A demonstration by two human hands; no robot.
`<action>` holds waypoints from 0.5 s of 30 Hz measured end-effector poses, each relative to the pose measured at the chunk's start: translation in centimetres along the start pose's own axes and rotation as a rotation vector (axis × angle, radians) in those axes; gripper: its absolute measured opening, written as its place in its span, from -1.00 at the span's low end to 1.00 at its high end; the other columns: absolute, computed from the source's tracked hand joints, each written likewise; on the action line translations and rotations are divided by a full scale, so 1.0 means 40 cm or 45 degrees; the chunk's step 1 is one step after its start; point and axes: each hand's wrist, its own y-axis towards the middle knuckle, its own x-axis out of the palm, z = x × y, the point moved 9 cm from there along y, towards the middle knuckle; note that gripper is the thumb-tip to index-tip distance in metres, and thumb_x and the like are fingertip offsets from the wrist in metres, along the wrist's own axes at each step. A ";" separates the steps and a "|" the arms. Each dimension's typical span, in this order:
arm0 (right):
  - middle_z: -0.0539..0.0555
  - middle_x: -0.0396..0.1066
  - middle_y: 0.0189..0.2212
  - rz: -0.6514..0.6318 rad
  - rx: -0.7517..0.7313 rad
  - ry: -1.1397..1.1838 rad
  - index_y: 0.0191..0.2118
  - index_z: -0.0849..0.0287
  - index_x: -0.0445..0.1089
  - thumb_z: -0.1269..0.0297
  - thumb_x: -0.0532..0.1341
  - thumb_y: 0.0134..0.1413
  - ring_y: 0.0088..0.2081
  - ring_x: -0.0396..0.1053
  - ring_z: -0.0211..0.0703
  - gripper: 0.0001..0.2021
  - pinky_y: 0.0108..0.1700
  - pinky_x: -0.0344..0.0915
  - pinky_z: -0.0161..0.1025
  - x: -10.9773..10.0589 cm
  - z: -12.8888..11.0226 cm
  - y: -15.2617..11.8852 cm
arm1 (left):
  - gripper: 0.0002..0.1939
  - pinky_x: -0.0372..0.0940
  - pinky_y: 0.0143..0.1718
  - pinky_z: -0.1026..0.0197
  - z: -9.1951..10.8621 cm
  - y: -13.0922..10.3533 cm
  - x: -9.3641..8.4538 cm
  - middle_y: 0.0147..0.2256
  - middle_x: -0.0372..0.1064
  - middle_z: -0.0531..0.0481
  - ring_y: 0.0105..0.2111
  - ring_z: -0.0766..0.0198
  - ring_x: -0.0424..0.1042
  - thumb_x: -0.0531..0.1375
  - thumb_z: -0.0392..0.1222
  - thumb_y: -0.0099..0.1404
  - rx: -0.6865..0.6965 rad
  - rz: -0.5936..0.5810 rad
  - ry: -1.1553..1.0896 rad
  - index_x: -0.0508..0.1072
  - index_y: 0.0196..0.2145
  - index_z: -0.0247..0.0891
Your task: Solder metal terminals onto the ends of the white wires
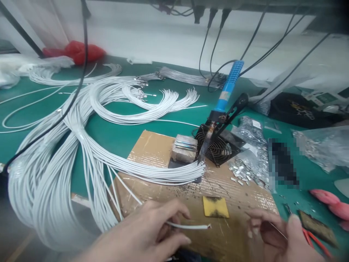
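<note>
My left hand [152,229] has its fingers curled around a white cable [188,226], whose end points right over the cardboard. At the cable's tip a little bare metal shows. My right hand [275,229] is to the right with its fingers pinched together on a thin, shiny, wire-like piece [278,230], too slight to name surely. Between and beyond the hands lies a yellow sponge [215,207] with a black-stained middle. Behind it, a blue-handled soldering iron [230,82] is clamped at a slant, tip downward near a bundle of white cable ends [174,174].
Cardboard [152,145] covers part of the green table [120,133]. A grey block [184,148] with silver rods stands beside a black fan [215,145]. Loose metal pieces [242,173] lie right of it, near red-handled pliers [313,240]. A black cord [84,47] hangs across the left.
</note>
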 end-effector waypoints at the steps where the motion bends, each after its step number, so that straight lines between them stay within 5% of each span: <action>1: 0.19 0.54 -0.56 -0.024 -0.017 0.018 -0.46 0.24 0.64 -0.31 0.28 0.10 -0.54 0.49 -0.08 -0.39 -0.50 0.46 -0.25 0.021 -0.011 -0.012 | -0.81 0.29 -0.28 0.22 0.020 0.012 0.014 -0.23 0.52 0.03 -0.31 0.19 0.45 0.18 -0.06 0.46 -0.007 -0.021 -0.105 0.49 -0.03 -0.10; 5: 0.16 0.57 -0.48 -0.151 -0.092 0.043 -0.35 0.23 0.71 -0.06 0.46 0.04 -0.45 0.50 -0.09 -0.63 -0.40 0.46 -0.28 0.122 -0.067 -0.080 | -0.79 0.22 -0.35 0.28 0.048 0.060 0.022 -0.41 0.35 0.08 -0.38 0.28 0.34 0.19 -0.06 0.45 -0.016 0.122 -0.532 0.44 -0.30 -0.23; 11: 0.03 0.53 -0.43 -0.283 -0.083 0.118 -0.32 -0.05 0.74 0.12 0.45 0.07 -0.49 0.39 -0.26 -0.90 -0.52 0.29 -0.41 0.254 -0.158 -0.165 | -0.73 -0.05 -0.58 0.32 0.005 0.069 0.018 -0.50 0.21 0.19 -0.60 0.44 0.05 0.27 0.01 0.42 -0.033 0.162 -0.991 0.44 -0.29 -0.25; 15: 0.00 0.50 -0.46 -0.371 -0.089 0.164 -0.31 -0.11 0.74 0.21 0.45 0.04 -0.46 0.41 -0.26 -0.91 -0.47 0.32 -0.44 0.300 -0.191 -0.179 | -0.66 -0.06 -0.60 0.33 -0.001 0.064 0.015 -0.54 0.19 0.20 -0.61 0.46 0.04 0.29 0.09 0.41 -0.030 0.160 -1.079 0.43 -0.30 -0.26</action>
